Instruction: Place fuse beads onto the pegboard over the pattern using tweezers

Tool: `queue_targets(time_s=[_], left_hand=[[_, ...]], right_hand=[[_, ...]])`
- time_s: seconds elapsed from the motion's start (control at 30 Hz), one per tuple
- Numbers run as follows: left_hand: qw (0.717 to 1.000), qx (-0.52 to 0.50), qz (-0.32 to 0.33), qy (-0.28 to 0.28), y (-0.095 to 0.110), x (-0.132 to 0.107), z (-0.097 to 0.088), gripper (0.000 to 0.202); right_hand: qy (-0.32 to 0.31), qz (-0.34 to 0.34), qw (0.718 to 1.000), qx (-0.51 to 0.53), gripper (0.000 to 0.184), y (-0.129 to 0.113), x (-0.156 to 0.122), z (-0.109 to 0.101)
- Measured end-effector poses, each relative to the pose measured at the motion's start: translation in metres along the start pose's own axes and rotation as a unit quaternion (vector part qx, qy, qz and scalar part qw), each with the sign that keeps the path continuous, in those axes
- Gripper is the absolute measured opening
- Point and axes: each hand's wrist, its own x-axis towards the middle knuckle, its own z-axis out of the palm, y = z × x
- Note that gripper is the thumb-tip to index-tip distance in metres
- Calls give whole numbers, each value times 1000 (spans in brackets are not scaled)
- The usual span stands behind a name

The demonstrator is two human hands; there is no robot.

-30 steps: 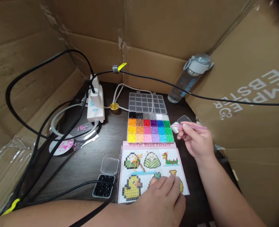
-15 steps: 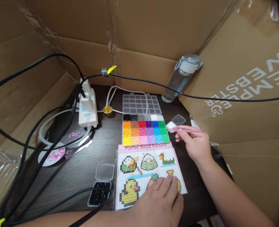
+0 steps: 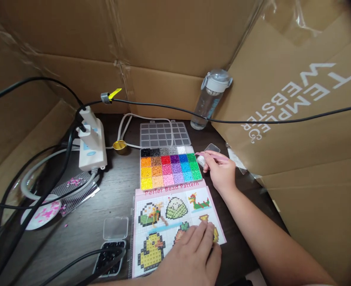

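Observation:
My right hand (image 3: 221, 171) pinches pink tweezers (image 3: 213, 155), whose tip is at the right edge of the bead case (image 3: 168, 187), near the dark green compartment. Sorted beads of many colours fill the open case. Partly hidden by that hand is a small white box (image 3: 201, 160). My left hand (image 3: 193, 254) lies flat, fingers stretched out, on the Perler Bead Pattern sheet (image 3: 178, 226). It covers part of the lower pictures. A yellow duck (image 3: 151, 251), made up with beads, shows left of the hand.
A clear box of black beads (image 3: 108, 258) stands left of the sheet, a black cable (image 3: 83, 260) crossing it. Farther left are a white dish (image 3: 41, 214) with pink beads and a power strip (image 3: 92, 147). A water bottle (image 3: 211, 99) leans at the back by the cardboard wall (image 3: 163, 89).
The view has swung right. My right hand has carried the tweezers a little away from me, from the small white box to the bead case's upper right edge. My left hand stays on the sheet.

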Motion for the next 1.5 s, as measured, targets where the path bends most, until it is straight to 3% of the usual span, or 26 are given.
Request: queue_targets(time_s=[0.2,0.33,0.93,1.17,1.5], left_hand=[[1000,-1,-4,2,1,2,0,52],[1000,1,-15,16,2,3,0,43],[999,4,-20,37,3,3,-1,41],[1000,-8,-5,16,0,5,-8,45],[995,-64,7,-75,-4,6,-15,64]], right_hand=[[-20,36,999,-10,23,-1,-3,9],[-28,39,999,-14,20,0,-6,9],[-22,51,998,-25,22,0,-4,8],[-22,50,998,-42,20,1,-3,7],[-11,46,999,-27,27,6,-2,6]])
